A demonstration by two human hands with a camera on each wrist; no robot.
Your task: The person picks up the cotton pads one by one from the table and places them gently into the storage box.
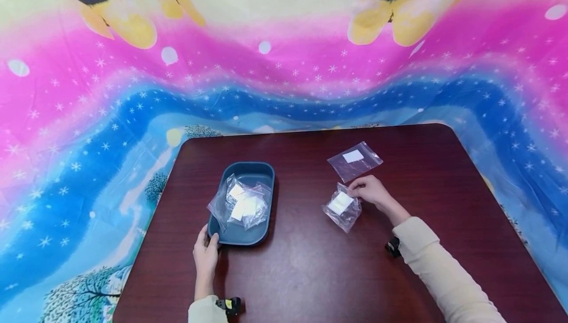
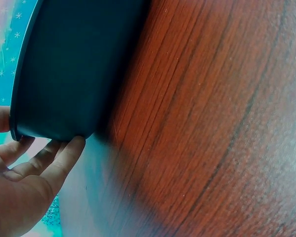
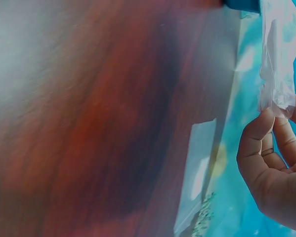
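Observation:
My left hand (image 1: 205,256) grips the near left corner of a dark blue-grey rectangular tray (image 1: 241,239), thumb at the rim and fingers against its outer side in the left wrist view. Several clear plastic bags with white labels (image 1: 248,207) lie heaped in the tray, one hanging over its left rim. To the right of the tray, my right hand (image 1: 372,192) pinches the edge of another clear plastic bag (image 1: 340,204) with a white label. The right wrist view shows that bag (image 3: 278,59) held up off the table between thumb and fingers. Its contents cannot be made out.
A flat clear zip bag (image 1: 355,161) with a white label lies on the dark red-brown wooden table (image 1: 301,273), just beyond my right hand. Behind the table hangs a colourful printed cloth (image 1: 288,76).

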